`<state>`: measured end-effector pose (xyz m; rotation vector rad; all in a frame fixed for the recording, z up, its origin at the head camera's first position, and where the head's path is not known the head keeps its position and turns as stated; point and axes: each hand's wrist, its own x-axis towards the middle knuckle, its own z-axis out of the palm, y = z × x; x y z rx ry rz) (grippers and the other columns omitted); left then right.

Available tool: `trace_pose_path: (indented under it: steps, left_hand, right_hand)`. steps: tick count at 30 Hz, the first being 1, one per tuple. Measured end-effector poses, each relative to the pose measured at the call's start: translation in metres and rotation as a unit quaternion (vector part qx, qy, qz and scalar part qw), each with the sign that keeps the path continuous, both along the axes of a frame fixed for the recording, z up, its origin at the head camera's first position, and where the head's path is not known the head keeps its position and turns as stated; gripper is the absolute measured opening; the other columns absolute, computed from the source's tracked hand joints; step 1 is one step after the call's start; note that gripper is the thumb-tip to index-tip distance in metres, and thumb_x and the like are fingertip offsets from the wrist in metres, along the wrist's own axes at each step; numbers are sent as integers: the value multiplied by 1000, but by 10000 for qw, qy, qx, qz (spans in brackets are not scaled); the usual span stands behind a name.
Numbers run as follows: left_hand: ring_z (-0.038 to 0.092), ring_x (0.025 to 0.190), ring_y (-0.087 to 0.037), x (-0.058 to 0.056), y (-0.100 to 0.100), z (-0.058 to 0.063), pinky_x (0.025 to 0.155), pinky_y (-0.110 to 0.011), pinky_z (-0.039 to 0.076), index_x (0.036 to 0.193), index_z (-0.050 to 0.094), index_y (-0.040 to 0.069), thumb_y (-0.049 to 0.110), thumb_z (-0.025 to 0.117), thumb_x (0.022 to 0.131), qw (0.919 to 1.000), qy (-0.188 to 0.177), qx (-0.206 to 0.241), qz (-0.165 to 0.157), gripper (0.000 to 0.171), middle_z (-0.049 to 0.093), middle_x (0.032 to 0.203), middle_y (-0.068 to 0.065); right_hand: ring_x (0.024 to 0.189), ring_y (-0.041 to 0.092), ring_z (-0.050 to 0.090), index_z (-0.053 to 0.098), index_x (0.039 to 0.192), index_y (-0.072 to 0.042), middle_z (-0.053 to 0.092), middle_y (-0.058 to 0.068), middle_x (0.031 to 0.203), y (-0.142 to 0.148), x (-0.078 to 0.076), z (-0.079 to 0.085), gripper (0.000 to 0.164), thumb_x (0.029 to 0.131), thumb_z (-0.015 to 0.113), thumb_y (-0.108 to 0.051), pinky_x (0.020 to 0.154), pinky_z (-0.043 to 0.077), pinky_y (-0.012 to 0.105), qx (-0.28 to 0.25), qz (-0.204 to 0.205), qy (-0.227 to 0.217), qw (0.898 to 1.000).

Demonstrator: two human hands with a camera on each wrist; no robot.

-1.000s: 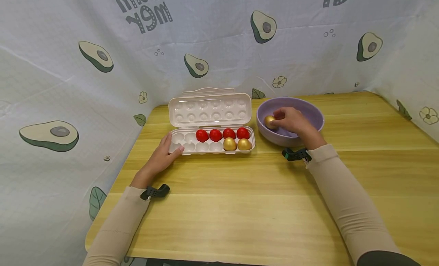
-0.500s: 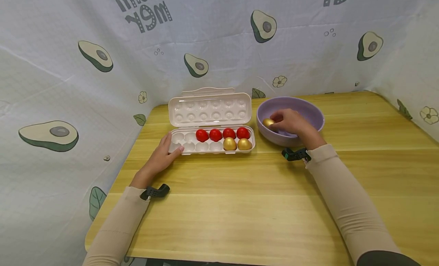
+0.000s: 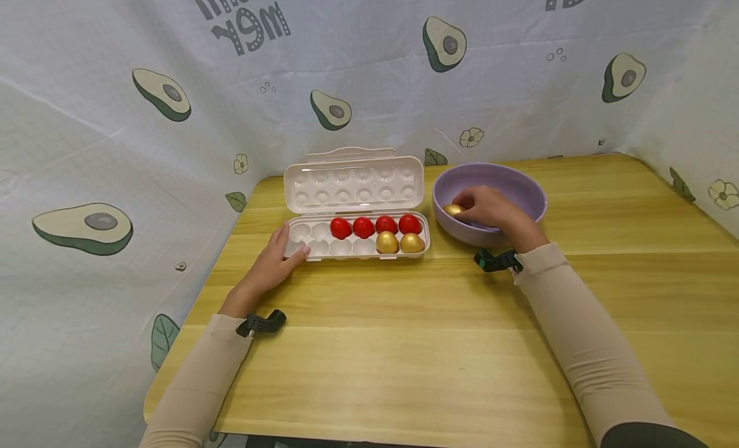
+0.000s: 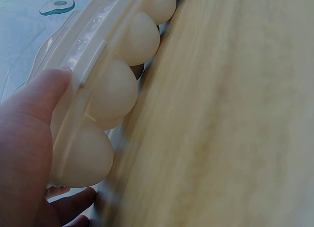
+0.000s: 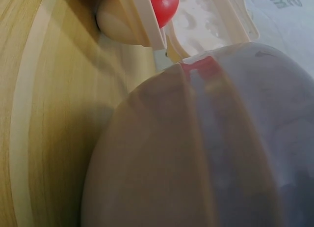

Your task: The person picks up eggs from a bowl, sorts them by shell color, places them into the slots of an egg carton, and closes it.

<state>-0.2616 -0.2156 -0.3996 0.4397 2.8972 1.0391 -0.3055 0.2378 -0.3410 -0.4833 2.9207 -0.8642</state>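
A pale plastic egg carton (image 3: 301, 248) lies with its lid (image 3: 353, 183) raised. Along its back row sit several red eggs (image 3: 363, 227), and two golden eggs (image 3: 387, 242) fill the front right cups. My left hand (image 3: 271, 262) grips the carton's left end; in the left wrist view its thumb (image 4: 49, 89) presses the rim, fingers by the end cup. Inside the purple bowl (image 3: 522, 191), my right hand (image 3: 487, 208) holds a golden egg (image 3: 453, 210) near the left wall, the fingers partly covering it. The right wrist view shows the bowl's outside (image 5: 142, 153), with that hand hidden.
Both things stand on a wooden table (image 3: 369, 364), the bowl just right of the carton. A white cloth (image 3: 375, 63) with avocado prints hangs behind the table and along its left and right sides.
My right hand and the golden egg have sunk slightly lower inside the bowl, and less of the egg shows. My left hand and the carton stay where they were.
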Motion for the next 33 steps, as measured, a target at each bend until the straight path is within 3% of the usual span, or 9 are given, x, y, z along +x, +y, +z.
trace_pose_path:
  steps: [18, 33]
  left_hand:
    - [3, 136, -21, 0, -1, -1, 108, -45, 10, 146, -1, 14, 63, 41, 84, 10000, -11, 62, -14, 89, -1, 151, -1]
    - [3, 136, -22, 0, -1, -1, 108, -46, 10, 146, -2, 15, 64, 41, 84, 9999, -56, 97, -6, 90, -1, 151, -1]
  right_hand:
    - [86, 23, 55, 64, 103, -2, 64, 10, 96, -1, 3, 1, 24, 82, 63, -13, 81, 42, 41, 115, 221, 292, 9993]
    - [83, 22, 54, 64, 100, -4, 64, 8, 92, -2, 2, 0, 24, 79, 67, -18, 77, 41, 37, -78, 99, 637, 9979]
